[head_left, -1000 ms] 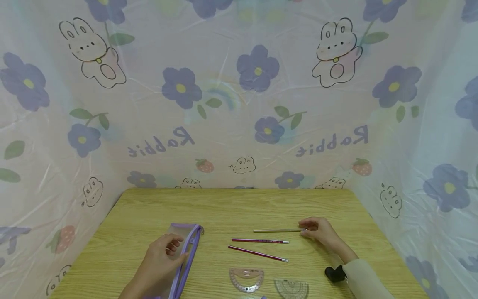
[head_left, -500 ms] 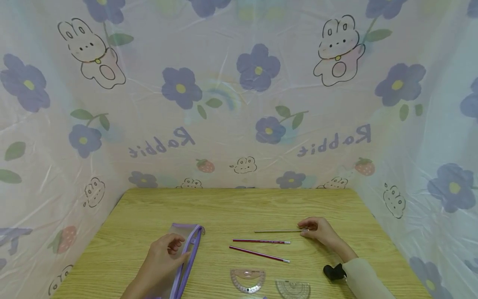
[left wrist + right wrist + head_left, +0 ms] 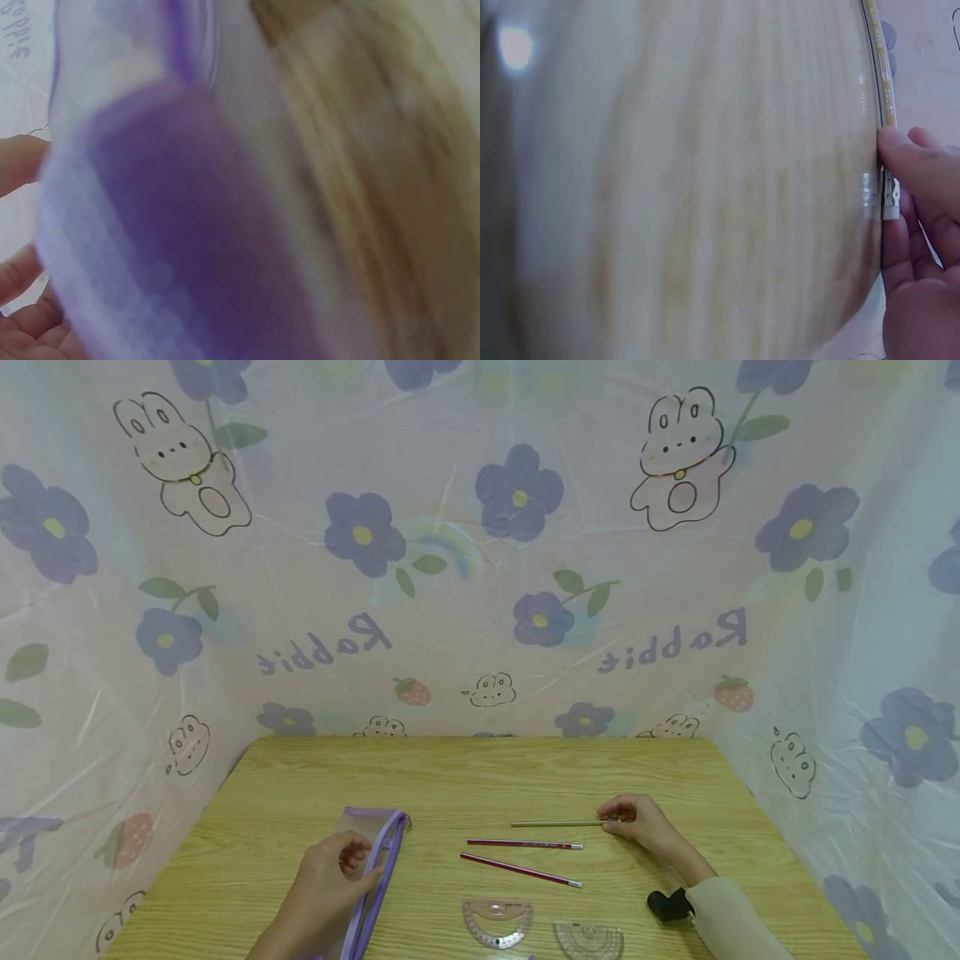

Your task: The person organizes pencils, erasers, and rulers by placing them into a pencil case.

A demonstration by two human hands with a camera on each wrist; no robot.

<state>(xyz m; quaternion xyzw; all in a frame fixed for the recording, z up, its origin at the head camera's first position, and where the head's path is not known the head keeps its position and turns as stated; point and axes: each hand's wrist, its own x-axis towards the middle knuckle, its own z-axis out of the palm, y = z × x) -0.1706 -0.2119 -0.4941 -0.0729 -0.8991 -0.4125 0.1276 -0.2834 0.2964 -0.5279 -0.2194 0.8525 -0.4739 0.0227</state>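
My right hand [image 3: 643, 822] pinches a gold pencil [image 3: 558, 823] near its eraser end, between thumb and fingers. The pencil lies level, low over the table or on it; the right wrist view shows its white eraser [image 3: 890, 212] just below the thumb. At the left, my left hand [image 3: 330, 870] lies over a purple-edged mesh pencil case [image 3: 366, 814], fingers loosely bent and thumb reaching across the zip edge. Thumb and fingers stand apart. Blurred purple trim [image 3: 187, 210] fills much of the left wrist view and covers part of that hand.
Two dark red pencils [image 3: 525, 843] lie between the hands. Nearer the front are a pinkish protractor [image 3: 497, 924] and a clear protractor [image 3: 588, 939]. A black object [image 3: 670, 906] is by the right sleeve. A printed curtain [image 3: 450, 610] encloses the wooden table [image 3: 480, 768].
The view shifts very slightly. Both hands, the gold pencil and the pencil case stay practically in place.
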